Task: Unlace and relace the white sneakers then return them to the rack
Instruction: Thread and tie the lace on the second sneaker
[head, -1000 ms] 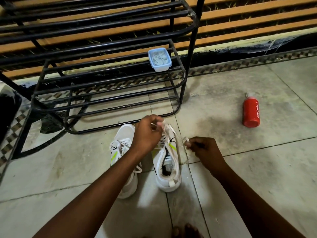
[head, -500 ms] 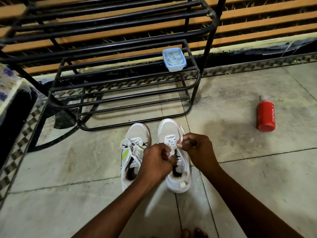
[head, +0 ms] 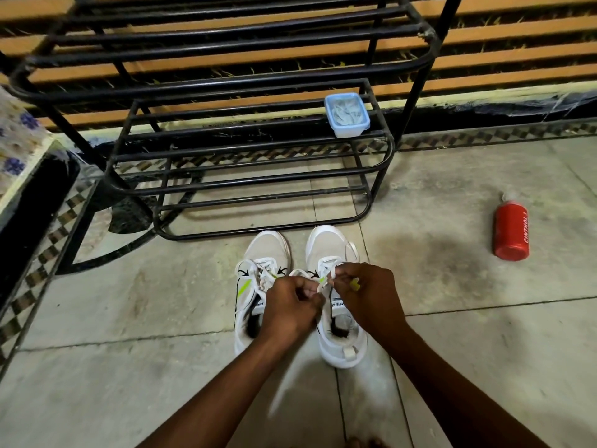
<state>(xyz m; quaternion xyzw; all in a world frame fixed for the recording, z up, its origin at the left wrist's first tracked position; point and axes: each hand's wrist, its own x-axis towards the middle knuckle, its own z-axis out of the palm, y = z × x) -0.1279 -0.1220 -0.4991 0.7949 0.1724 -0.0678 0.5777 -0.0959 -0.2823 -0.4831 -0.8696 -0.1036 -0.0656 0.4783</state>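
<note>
Two white sneakers stand side by side on the tiled floor, toes toward the black metal shoe rack [head: 381, 176]. The left sneaker [head: 268, 253] has green and black marks and loose laces. Over the right sneaker [head: 326, 244], my left hand [head: 290, 305] and my right hand [head: 368, 295] meet above its tongue. Each hand pinches a strand of that shoe's white lace [head: 326, 274] between curled fingers. The hands hide the middle eyelets.
A small blue-rimmed plastic box [head: 347, 116] sits on the rack's middle shelf at the right. A red bottle [head: 510, 229] lies on the floor to the right. A dark-edged ledge [head: 29, 176] with a patterned cloth is at the left.
My hands came together over the right sneaker from being apart, the right hand moving in from the side. The camera moved, so the rack and bottle sit further right and lower.
</note>
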